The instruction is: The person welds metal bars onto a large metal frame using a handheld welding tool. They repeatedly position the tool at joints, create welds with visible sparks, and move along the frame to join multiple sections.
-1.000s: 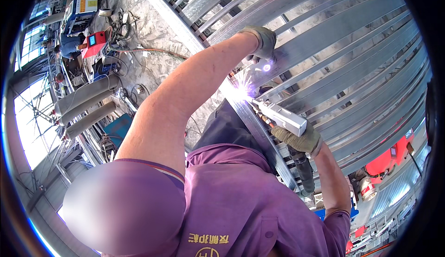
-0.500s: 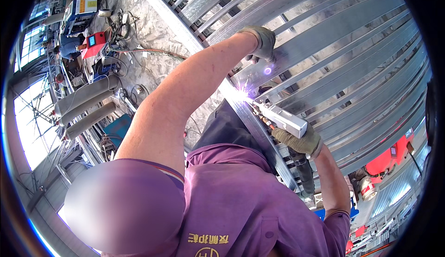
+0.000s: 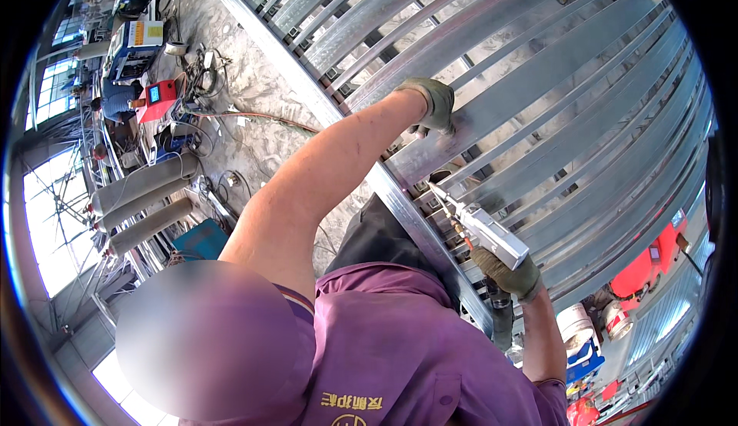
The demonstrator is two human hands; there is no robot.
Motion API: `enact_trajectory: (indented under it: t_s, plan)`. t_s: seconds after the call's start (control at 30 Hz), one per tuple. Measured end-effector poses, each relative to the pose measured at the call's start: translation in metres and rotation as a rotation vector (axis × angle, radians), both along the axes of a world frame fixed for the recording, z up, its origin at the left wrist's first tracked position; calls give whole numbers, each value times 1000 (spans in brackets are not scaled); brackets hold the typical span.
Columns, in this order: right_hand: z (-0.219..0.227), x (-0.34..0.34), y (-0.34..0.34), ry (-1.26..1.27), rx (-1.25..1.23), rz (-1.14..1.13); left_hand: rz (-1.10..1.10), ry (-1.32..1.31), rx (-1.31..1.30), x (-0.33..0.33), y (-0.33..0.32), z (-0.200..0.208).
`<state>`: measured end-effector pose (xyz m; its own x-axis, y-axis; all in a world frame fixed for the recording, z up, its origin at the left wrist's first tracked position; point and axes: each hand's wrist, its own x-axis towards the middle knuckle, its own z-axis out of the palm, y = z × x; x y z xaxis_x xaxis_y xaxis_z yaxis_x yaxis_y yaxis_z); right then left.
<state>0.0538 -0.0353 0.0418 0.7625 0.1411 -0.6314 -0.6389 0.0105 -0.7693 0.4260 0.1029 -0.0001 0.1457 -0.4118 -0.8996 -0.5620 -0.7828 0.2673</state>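
My left hand point(image 3: 434, 105), in a grey-green work glove, is curled over the near end of a wide flat metal slat point(image 3: 492, 111), its fingertips pressed on the surface. My gloved right hand point(image 3: 507, 274) is closed around a welding torch point(image 3: 492, 237) with a pale box-shaped body. The torch's thin nozzle points toward the slat's end, beside a long metal rail point(image 3: 403, 203). No arc shows at the tip. The part of the grip inside my right palm is hidden.
Many parallel slats point(image 3: 615, 103) run off to the upper right. At left, a red machine with a small screen point(image 3: 157, 99), hoses and cables point(image 3: 207, 68), grey cylinders point(image 3: 150, 226) and a teal box point(image 3: 201, 239) stand on the floor. Buckets point(image 3: 575, 326) and red equipment point(image 3: 642, 268) are at right.
The bright arc at the joint has gone out. My right hand has drawn the torch back, down and right. My left hand has shifted slightly lower in view, still at the slat.
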Motion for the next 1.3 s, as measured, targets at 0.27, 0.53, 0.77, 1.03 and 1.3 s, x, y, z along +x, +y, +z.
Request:
enact_trajectory:
  t_s: [0.27,0.53,0.77,1.03,1.3]
  plan:
    - [2,-7,32,-335,-216,7,-71,-26,-39,-3,-2,16]
    - [16,-8,54,-340,-297,-40,-130,-304,-171,8,7,29]
    - [17,-2,72,-385,-363,-68,-263,-286,-188,23,35,-8]
    - [12,-4,72,-246,-274,-1,-349,-88,11,39,29,-48]
    - [51,31,46,-106,-379,232,-325,-89,-70,25,10,4]
